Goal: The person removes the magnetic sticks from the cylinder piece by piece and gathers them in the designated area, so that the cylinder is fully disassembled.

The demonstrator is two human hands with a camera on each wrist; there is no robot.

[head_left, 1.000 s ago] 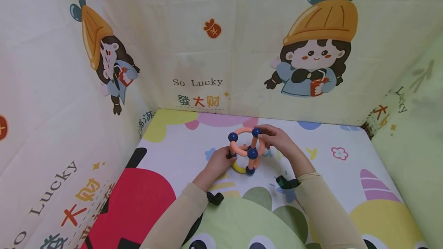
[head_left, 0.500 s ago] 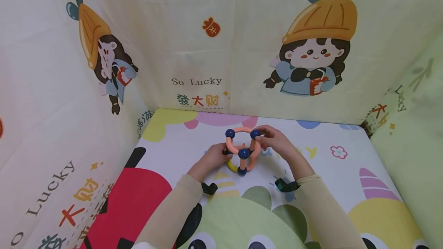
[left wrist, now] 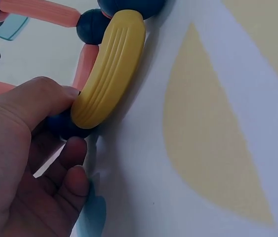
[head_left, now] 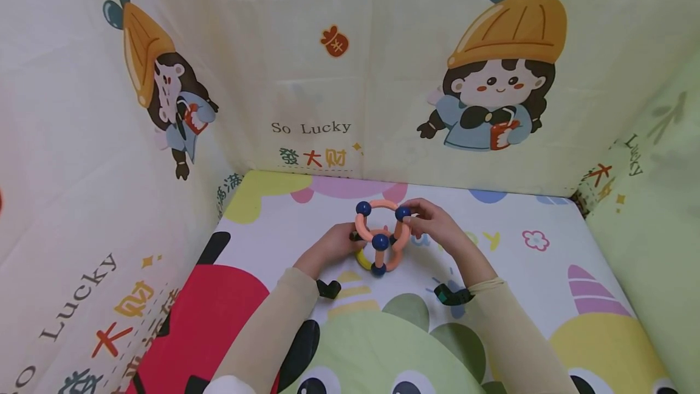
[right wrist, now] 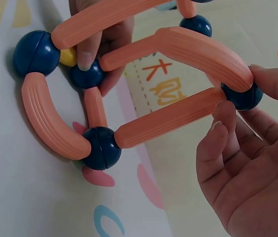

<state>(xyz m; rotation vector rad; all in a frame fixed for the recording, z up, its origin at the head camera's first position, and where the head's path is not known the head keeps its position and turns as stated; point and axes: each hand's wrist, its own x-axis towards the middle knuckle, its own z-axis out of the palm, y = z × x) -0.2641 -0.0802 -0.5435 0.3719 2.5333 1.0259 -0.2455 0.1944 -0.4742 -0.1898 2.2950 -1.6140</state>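
A frame of navy balls and salmon-pink rods [head_left: 380, 242], from a magnetic ball-and-stick building toy, stands on the printed cloth between my hands. It has a ring of curved rods on top and straight rods as posts. Low on its left side is one yellow curved rod [left wrist: 111, 71]. My left hand [head_left: 335, 243] pinches the lower left navy ball [right wrist: 88, 74], thumb right at the yellow rod's end. With thumb and fingers, my right hand [head_left: 434, 221] holds the upper right navy ball [right wrist: 242, 96]. The left hand's fingertips are partly hidden behind the frame in the head view.
The cloth [head_left: 470, 214] under the toy is white with coloured prints, including a large green cartoon head [head_left: 383, 345] nearest me. Pale printed fabric walls [head_left: 394, 90] enclose the back and both sides. A dark camera mount [head_left: 452, 295] sits at my right wrist.
The frame has shifted slightly left and turned a little, its front ball moving left. My left hand has moved left along with it. The right hand keeps its grip on the upper ball.
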